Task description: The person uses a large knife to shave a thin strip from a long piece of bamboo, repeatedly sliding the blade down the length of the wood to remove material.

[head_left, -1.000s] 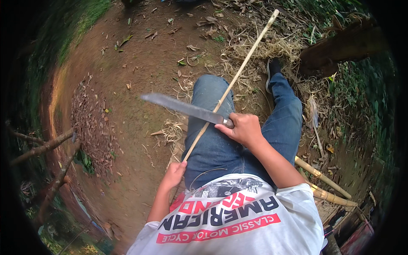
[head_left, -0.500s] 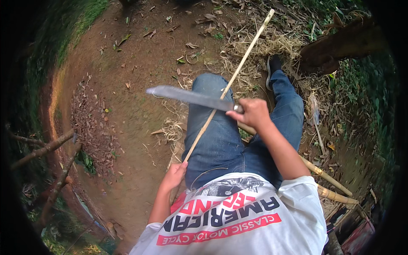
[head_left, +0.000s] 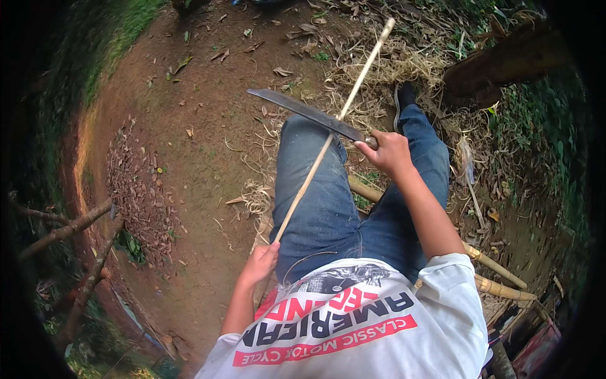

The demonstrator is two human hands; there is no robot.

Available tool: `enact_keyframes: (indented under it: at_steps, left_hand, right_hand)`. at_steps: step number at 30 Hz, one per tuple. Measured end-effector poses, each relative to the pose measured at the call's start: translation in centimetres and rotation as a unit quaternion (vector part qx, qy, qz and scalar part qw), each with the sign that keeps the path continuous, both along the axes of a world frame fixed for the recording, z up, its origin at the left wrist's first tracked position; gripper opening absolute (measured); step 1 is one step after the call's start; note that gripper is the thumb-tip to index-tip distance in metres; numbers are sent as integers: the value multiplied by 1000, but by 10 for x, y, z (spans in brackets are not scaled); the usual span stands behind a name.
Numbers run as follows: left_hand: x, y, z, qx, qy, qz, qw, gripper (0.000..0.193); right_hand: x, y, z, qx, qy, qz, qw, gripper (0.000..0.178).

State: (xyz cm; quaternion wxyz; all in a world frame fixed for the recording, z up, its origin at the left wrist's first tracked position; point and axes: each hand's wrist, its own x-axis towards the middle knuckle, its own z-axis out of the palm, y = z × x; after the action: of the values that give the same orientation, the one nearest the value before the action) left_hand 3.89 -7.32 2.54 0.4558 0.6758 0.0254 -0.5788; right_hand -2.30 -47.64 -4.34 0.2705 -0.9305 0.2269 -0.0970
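Observation:
My left hand (head_left: 261,261) is closed round the near end of a long, thin, pale bamboo strip (head_left: 307,181). The strip slants away across my jeans-covered thigh (head_left: 315,208), its far end out over the ground. In my right hand (head_left: 389,154) is the handle of a machete (head_left: 300,108), gripped beyond the same knee. Its broad dark blade points to the left and lies across the strip, just past the knee. A thin curled fibre lies on my lap by the shirt hem.
Pale shavings (head_left: 404,66) are heaped round my right foot, with more beside the left knee. Bamboo poles (head_left: 499,287) lie at my right. A thick log (head_left: 499,69) stands at the upper right, and rough branches (head_left: 69,227) are at the left edge. Dry leaves litter the brown soil.
The machete has moved away from me along the strip and slightly right, its tip swinging farther off. The strip's far end has shifted a little left. My left hand has stayed nearly in place.

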Motion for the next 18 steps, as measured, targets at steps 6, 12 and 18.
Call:
enact_keyframes:
  at_steps: [6,12,18]
  left_hand:
    - [3,-7,2,11,-1,-14,1000,52]
    - [3,-10,9,9,26,-5,1000,52]
    - [3,-12,5,10,30,-1,1000,52]
  right_hand:
    - [6,34,21,33,-15,-13,999,58]
    - [14,-9,0,1,-19,10,1000,62]
    - [16,10,14,42,-21,-13,999,63]
